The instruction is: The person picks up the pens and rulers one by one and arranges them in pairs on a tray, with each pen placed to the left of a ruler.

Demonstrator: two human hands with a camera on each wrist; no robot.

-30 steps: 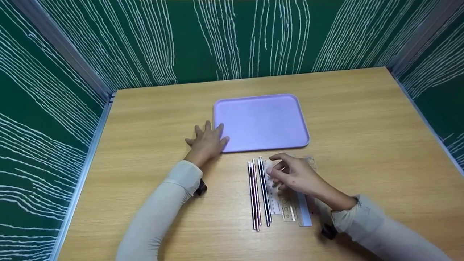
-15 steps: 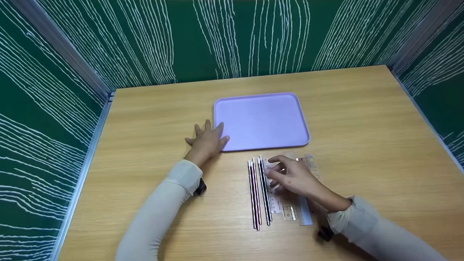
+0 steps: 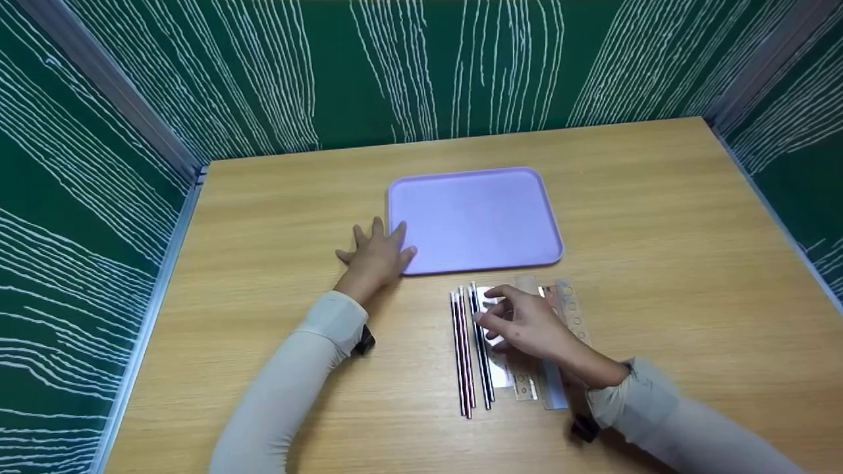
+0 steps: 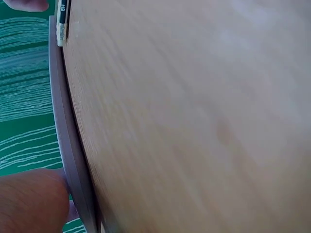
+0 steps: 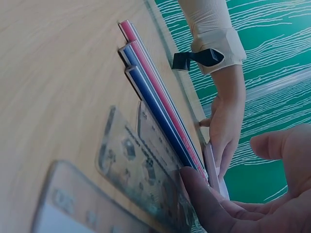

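Observation:
My left hand [image 3: 375,257] rests with spread fingers on the front left corner of a lilac tray [image 3: 481,217]. Below the tray in the head view lie pencils with red stripes [image 3: 463,355] and, just right of them, dark blue striped pencils [image 3: 483,362]. Several clear plastic rulers [image 3: 525,387] lie beside these, one with a bluish strip [image 3: 555,392]. My right hand [image 3: 533,329] hangs over the rulers, fingers loosely bent and nothing between them. In the right wrist view, a digit of that hand [image 5: 204,204] overlaps the ends of the pencils and rulers.
The wooden table [image 3: 276,224] meets green walls [image 3: 355,72] with wavy white lines at the back and sides. A black wrist camera [image 3: 364,340] sits under the left cuff, and another [image 3: 584,428] under the right.
My right hand has shifted a little to the left, nearer the dark blue pencils, uncovering more of the rulers on the right. The left hand and the tray have stayed in place.

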